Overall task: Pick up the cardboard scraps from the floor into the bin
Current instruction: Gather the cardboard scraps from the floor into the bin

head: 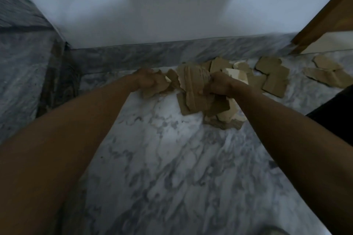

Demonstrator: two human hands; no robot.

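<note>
On the grey-veined marble floor (162, 158) by the wall, the left hand (146, 79) and right hand (219, 84) each clutch cardboard scraps (193, 80); more scraps (271, 74) lie rightward. Gathering continues; the bin is unseen.

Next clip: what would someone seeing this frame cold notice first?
Two bare forearms reach forward at centre frame; the left hand and the right hand each grip torn cardboard scraps. More loose scraps lie scattered to the right on the marble floor, near the base of the white wall. No bin is in view.
</note>
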